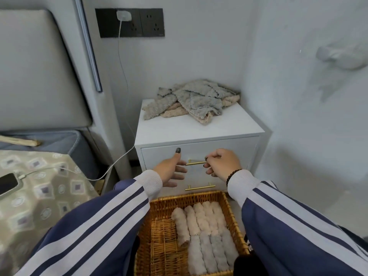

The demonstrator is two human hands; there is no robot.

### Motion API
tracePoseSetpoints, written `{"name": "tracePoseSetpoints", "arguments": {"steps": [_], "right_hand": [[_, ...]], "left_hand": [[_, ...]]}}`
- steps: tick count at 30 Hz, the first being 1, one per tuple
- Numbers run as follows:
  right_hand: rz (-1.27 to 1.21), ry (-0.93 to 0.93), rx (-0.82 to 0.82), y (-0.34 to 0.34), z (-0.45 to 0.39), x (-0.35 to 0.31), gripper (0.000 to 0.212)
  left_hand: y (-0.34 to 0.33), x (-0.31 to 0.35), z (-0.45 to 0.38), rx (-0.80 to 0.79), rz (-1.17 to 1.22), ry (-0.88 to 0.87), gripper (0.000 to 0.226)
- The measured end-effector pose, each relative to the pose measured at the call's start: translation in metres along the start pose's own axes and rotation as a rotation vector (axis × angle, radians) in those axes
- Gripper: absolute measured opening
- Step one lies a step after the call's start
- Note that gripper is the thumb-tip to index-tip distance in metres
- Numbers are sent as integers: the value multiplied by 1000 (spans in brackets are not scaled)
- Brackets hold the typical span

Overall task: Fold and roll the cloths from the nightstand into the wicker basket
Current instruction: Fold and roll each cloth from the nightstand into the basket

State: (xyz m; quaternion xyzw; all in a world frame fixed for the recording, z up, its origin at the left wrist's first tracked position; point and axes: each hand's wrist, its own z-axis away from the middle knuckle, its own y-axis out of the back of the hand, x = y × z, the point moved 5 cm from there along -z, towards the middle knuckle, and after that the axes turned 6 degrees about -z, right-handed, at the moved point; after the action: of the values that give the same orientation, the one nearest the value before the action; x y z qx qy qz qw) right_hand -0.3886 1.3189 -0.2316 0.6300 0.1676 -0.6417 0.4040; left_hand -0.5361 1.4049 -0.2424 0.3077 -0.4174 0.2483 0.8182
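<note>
Cloths [191,100] heaped on nightstand [199,130], well beyond both hands. Left hand [171,170] open, empty; right hand [221,162] curled, empty. Basket [159,236] below holds rolls [205,236].

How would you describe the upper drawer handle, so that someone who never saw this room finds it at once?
Start at the white nightstand in the corner, with loose cloths piled on top. On its front are two slim brass bars; the upper drawer handle is the higher one, between the two hands. The lower handle sits just above the wicker basket.
</note>
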Motion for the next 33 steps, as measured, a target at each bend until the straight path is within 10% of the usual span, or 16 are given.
{"name": "tracePoseSetpoints", "arguments": {"steps": [20,33], "right_hand": [[23,217,163,-12,-104,-70,13],[1093,342,114,-57,-243,-126,36]], "left_hand": [[46,78,-41,24,511,-219,48],[65,88,-59,-9,549,-219,50]]}}
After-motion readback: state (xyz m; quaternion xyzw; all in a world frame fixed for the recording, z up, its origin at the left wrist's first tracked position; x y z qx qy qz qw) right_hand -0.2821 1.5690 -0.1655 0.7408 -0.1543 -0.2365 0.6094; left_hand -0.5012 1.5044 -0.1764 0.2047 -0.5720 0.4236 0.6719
